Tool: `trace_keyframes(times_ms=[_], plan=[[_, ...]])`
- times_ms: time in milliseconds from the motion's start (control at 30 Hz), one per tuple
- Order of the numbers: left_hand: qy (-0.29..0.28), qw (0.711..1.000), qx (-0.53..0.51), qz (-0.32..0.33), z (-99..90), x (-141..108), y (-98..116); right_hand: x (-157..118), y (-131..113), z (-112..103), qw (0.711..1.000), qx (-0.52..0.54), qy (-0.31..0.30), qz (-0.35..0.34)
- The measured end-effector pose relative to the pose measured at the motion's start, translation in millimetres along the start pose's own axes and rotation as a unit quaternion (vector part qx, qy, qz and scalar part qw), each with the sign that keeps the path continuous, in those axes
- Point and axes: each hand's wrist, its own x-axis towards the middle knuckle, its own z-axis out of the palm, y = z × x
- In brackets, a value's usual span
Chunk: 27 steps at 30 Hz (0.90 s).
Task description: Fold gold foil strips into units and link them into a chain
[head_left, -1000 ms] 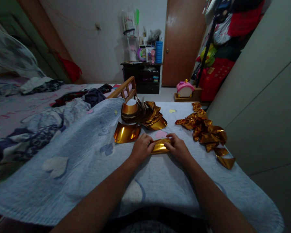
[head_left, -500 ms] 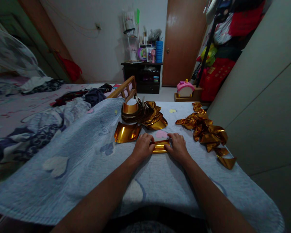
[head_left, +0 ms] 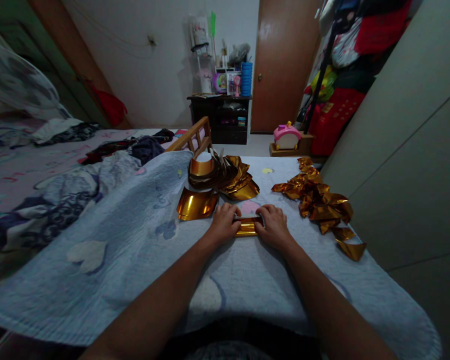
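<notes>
The left hand [head_left: 225, 222] and right hand [head_left: 274, 225] are pressed down at the frame's centre, each gripping one end of a folded gold paper [head_left: 247, 226] laid flat on the blue blanket [head_left: 135, 240]. Crumpled gold pieces [head_left: 317, 200] are strewn to the right; stacked gold sheets [head_left: 219, 175] are heaped just above the hands.

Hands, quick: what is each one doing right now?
Left hand: fingers curled, pressing down on the left end of the gold paper.
Right hand: fingers curled, pressing down on its right end.
</notes>
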Motion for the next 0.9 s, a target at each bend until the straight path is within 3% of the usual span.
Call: trace_keyframes(times_ms=[133,233,400,533,633,900], plan=[[-0.001,0.995,-0.097,0.033,-1.3,-3,2,0,4,1,0.998,0.065,0.012,-0.003],[0.006,0.983,-0.181,0.026,-1.8,-6,3,2,5,-2,0.984,0.178,0.014,0.011],[0.024,0.938,-0.346,-0.005,-1.4,-6,3,4,4,-13,0.91,0.411,-0.049,0.026],[0.012,0.881,-0.47,-0.056,-1.4,-5,3,3,3,-21,0.871,0.485,-0.059,0.054],[-0.003,0.862,-0.502,-0.072,-2.9,-6,3,2,2,-24,0.851,0.517,-0.051,0.075],[0.023,0.865,-0.494,-0.083,-4.1,-6,2,2,0,-27,0.833,0.543,-0.056,0.09]])
